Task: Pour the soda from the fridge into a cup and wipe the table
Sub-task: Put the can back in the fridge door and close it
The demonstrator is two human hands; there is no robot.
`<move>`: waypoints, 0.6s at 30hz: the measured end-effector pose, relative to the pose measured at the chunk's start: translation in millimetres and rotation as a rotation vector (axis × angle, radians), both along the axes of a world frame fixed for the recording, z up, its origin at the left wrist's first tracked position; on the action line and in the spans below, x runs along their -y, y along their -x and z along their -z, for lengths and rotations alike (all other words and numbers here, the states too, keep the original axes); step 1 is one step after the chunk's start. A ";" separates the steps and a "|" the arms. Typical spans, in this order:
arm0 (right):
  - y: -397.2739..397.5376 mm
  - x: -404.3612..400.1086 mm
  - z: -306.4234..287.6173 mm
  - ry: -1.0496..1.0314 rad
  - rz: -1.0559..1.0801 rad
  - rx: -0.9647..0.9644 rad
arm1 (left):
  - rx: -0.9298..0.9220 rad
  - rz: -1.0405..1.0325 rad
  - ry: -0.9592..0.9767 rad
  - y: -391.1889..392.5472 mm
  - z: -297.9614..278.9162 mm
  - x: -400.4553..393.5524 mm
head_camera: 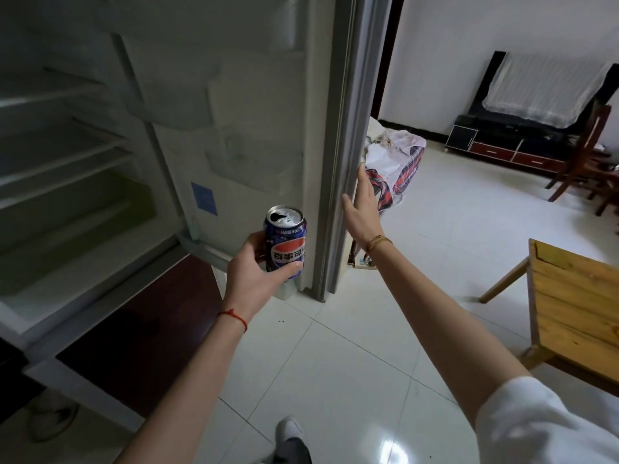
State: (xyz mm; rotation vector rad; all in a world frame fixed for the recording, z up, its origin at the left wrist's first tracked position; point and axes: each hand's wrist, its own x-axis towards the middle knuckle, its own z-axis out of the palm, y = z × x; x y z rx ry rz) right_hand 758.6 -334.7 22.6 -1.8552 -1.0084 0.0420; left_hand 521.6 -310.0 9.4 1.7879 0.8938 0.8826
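1. Left hand (pixel 256 267) wrapped round a blue soda can (pixel 285 242), fingers curled behind it and thumb across the front near its base.
2. Can held upright in the air, in front of the lower part of the open fridge door (pixel 254 135); top already opened, mouth hole showing in the silver lid.
3. Red string (pixel 233 317) tied round the left wrist.
4. Right hand (pixel 362 209) flat and open, fingers straight, laid against the outer edge of the fridge door, fingertips pointing up.
5. Gold bracelet (pixel 377 242) on the right wrist; white sleeve (pixel 542 426) at the lower right.
6. Fridge (pixel 67 182) open on the left, bare white shelves inside, door bins pale and see-through.
7. Blue sticker (pixel 203 197) on the inner door, above and left of the can.
8. Wooden table (pixel 576 296) at the right edge, well apart from the can, only its corner and a leg in view.
9. Checked bag (pixel 397 169) on the floor just beyond the door, partly hidden by the right hand.
10. Dark TV stand (pixel 512 149) against the far wall, cloth-covered screen (pixel 546 88) on top, wooden chair (pixel 582 162) to its right.
11. White tile floor (pixel 351 380) underfoot, glossy, one shoe (pixel 288 428) at the bottom edge.
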 end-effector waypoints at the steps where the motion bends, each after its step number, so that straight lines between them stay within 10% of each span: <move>1: -9.2 -4.4 -0.9 -0.003 -0.002 -0.019 | 0.000 0.003 -0.002 -8.3 0.8 -3.9; 18: -140.5 -90.2 -9.9 -0.096 -0.090 -0.208 | 0.065 0.058 -0.094 -142.2 -32.7 -80.8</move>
